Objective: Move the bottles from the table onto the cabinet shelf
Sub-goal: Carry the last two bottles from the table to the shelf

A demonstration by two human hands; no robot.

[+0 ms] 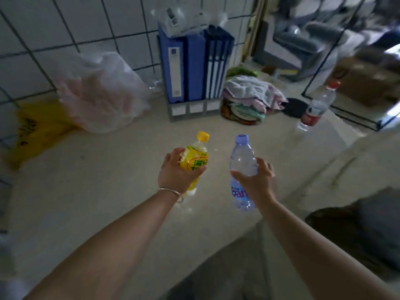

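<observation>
A pale table (108, 191) runs up to a white tiled wall (65, 22), and a rack of blue binders (192, 66) stands at its back edge. Far left of the binders, a yellow bag (36, 128) lies flat on the table, and a crumpled clear plastic bag (101, 92) sits between it and the rack. Just right of the binders is a heap of folded cloths (253, 94), then a dark round disc (295, 107). Further right again, a red-capped bottle (318, 107) stands alone near the table's edge, well apart from both hands.

In front of the binders, nothing lies between the arms and the rack. The left hand (175, 172), a thin bracelet (171, 191) at its wrist, is wrapped around a yellow bottle (195, 159) with a yellow cap, tilted slightly rightward. Just beside it to the right, the right hand (257, 180) grips the middle of a clear water bottle (242, 161) with a pale blue cap. Blur hides whether either base touches the table.
</observation>
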